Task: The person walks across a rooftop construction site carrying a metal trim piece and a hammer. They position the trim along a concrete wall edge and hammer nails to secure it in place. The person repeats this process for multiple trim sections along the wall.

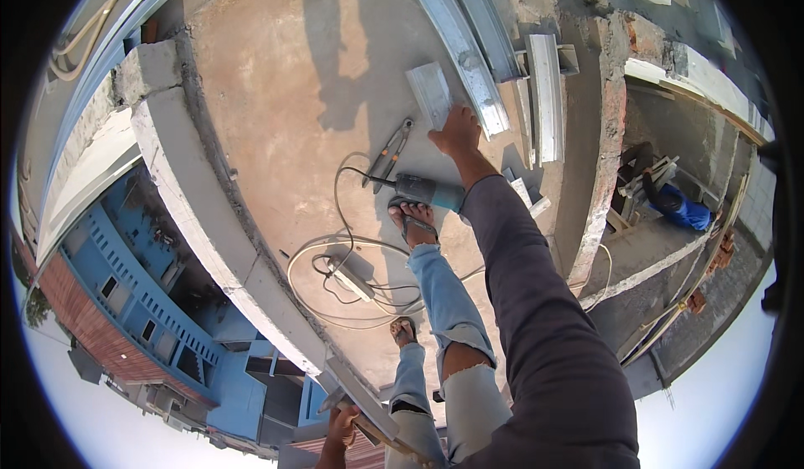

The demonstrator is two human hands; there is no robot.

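My right hand reaches forward, fingers curled over the end of a short silver metal piece on the floor. Just behind it are orange-and-grey snips and a teal-and-dark power tool with a black cord, beside my sandalled foot. My left hand, low at the bottom edge, is closed on what looks like a hammer, near a grey strip along the ledge. Part of that grip is hidden.
A concrete ledge on the left drops toward blue buildings. Coiled cables and a power strip lie around my feet. Long metal channels lie ahead. A person in blue works in a walled recess at the right.
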